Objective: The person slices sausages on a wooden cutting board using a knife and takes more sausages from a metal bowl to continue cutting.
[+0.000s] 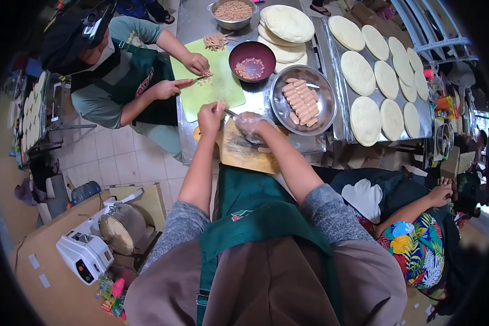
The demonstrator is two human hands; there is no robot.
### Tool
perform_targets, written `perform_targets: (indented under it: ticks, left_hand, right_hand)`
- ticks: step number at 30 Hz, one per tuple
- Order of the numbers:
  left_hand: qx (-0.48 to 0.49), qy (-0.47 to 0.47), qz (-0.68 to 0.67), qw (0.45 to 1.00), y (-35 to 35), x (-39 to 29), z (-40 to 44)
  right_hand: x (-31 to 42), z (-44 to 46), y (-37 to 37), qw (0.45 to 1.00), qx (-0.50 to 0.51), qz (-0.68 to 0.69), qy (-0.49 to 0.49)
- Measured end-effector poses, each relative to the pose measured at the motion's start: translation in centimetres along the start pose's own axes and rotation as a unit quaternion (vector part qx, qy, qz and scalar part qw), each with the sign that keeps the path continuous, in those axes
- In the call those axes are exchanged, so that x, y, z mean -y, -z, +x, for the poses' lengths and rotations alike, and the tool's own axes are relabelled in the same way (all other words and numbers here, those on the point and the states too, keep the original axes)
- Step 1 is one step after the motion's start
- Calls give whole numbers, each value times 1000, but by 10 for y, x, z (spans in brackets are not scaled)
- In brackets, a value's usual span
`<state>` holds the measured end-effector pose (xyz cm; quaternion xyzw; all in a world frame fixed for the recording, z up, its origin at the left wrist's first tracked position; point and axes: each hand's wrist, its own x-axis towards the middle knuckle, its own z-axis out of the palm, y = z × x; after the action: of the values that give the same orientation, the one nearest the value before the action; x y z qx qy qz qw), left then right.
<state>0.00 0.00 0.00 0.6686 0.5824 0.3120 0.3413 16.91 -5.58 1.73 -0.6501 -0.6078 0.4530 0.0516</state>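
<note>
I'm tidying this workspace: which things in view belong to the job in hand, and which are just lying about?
Apparently in use:
- wooden cutting board
- knife, partly hidden
- sausages
- their steel bowl
- green cutting board
- maroon bowl

Apparently not in use:
- pizza bases
- white machine
- blue water jug

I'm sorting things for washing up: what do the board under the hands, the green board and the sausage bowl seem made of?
Board under the hands: most likely wood, with a worn-looking finish; it is tan with dark streaks.
Green board: probably plastic, smooth, judging by its even colour.
Sausage bowl: apparently metal, perhaps stainless steel, polished; its wall shows bright reflections.
</note>
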Motion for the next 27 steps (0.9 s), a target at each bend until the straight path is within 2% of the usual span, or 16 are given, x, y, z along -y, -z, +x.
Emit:
perform_targets:
  ticks: [2, 5, 6, 9, 10, 12, 14, 15, 16, 18, 21, 22, 25, 27]
  left_hand:
    - [24, 24, -8, 999, 7, -16, 10]
    - [16, 37, 37, 999, 10, 7, 33]
    - [8, 22, 56, 998, 12, 9, 44]
    - [-13, -9, 113, 993, 9, 7, 33]
    - [-34, -26, 136, 990, 16, -9, 24]
    - [-56, -56, 167, 983, 13, -14, 0]
    - [-42, -131, 103, 985, -4, -14, -45]
    - [41, -204, 75, 975, -10, -11, -63]
    - [123, -229, 62, 964, -16, -19, -83]
    - [216, -275, 58, 935, -26, -40, -117]
    - [269, -302, 148, 903, -49, -46, -140]
    - [264, -299, 182, 899, -52, -47, -140]
    - [212, -259, 175, 926, -56, -44, -140]
    - [218, -255, 158, 929, -55, -43, -138]
  right_hand:
    - [3, 12, 3, 999, 21, -13, -32]
    - [25, 19, 1, 995, 0, -49, -82]
    - [25, 23, 1, 991, -11, -132, -25]
    - [9, -16, 3, 990, 12, -121, -71]
    - [27, -54, 21, 992, 1, -70, -109]
    - [-5, -89, 8, 992, -69, 3, -110]
    - [-29, -138, 7, 993, -42, -3, -111]
    - [-54, -155, -2, 990, -20, 36, -132]
    - [-78, -169, -15, 985, 2, 76, -152]
    - [-94, -212, -38, 980, -45, 87, -171]
    - [-106, -248, -71, 963, -78, 129, -226]
    - [-85, -261, -62, 947, -54, 205, -242]
    - [-91, -261, -91, 942, -77, 250, -212]
    - [-97, -253, -99, 949, -86, 226, -204]
